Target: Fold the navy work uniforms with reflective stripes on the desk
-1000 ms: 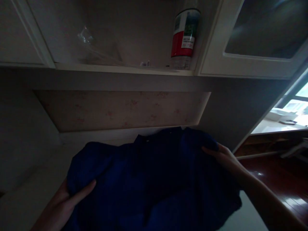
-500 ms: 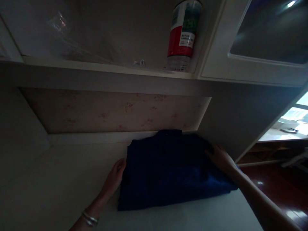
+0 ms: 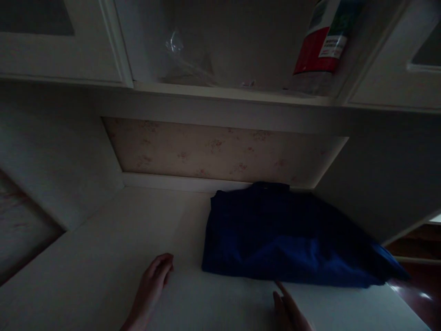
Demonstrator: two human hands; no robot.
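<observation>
The folded blue garment [image 3: 285,236] lay on the white surface [image 3: 103,257] against the back wall, its long axis running left to right; the right hand [image 3: 287,310], fingers loosely extended and empty, sat nearer, just below its front edge; the left hand [image 3: 151,287], likewise empty, rested beside its left corner.

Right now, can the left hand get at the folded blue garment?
Probably yes: the left hand lies open on the white surface, just left of the folded blue garment, with only bare surface between them.

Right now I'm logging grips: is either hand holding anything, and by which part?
Nothing is held: left hand and right hand lie apart from the blue garment.
</observation>
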